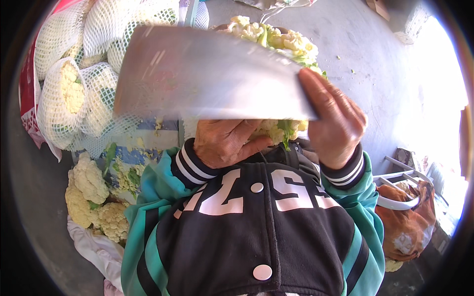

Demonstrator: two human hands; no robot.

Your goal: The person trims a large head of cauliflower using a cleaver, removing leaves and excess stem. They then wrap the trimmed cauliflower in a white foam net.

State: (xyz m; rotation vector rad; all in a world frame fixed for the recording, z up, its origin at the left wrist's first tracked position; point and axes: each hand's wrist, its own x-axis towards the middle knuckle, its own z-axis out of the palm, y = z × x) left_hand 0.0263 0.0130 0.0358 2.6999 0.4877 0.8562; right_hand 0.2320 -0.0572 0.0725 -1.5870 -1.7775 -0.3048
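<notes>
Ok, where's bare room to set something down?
The grey floor right of the cauliflower behind the knife is open, apart from small scraps, down toward the orange-brown bag. Crowded: the left, with netted cauliflowers and loose heads.

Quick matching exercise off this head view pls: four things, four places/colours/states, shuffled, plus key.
Things
1. Wide blade
2. Left hand
3. Netted cauliflowers
4. Bundle at lower right

Places, colours, states
A. Upper left of the picture, in white mesh
B. Orange-brown
C. Raised, held in the right hand
D. Partly hidden, at the lower edge of the metal

Pairs: 1-C, 2-D, 3-A, 4-B
</notes>
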